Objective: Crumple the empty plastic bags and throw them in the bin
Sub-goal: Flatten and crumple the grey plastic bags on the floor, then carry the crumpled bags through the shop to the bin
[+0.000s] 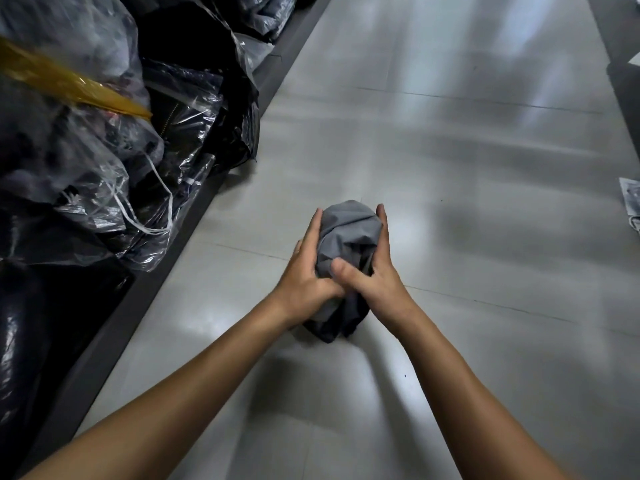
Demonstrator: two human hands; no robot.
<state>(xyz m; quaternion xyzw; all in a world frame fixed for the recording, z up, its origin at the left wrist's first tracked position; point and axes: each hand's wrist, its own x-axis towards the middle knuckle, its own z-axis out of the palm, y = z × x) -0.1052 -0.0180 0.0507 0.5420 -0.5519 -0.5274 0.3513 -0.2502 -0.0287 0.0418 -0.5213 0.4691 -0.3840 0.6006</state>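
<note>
- Nearest my camera, two bare forearms reach forward over a glossy pale tiled floor (450,168), which lies open below and to either side of them.
- My left hand (304,271) and right hand (375,271) meet around a grey plastic bag (348,237), squeezed into a wad between the palms; fingers of both hands clench its sides and the right thumb presses into its front.
- A dark tail of the bag hangs below the wrists, above the floor; I cannot tell whether it touches the tiles.
- To the left, a dark raised ledge (194,216) runs diagonally away from me, marking the edge of the open floor.
- Piled on that ledge sit clear and black plastic sacks (104,150) stuffed with dark contents, some overhanging the ledge's rim; a yellow strip (69,81) crosses the upper ones and white drawstrings dangle.
- At the right border, a printed sheet (630,206) lies on the floor; its marks are too small to read.
- Farther on, the tiles stretch clear, bounded by a dark edge (616,36) at the upper right.
</note>
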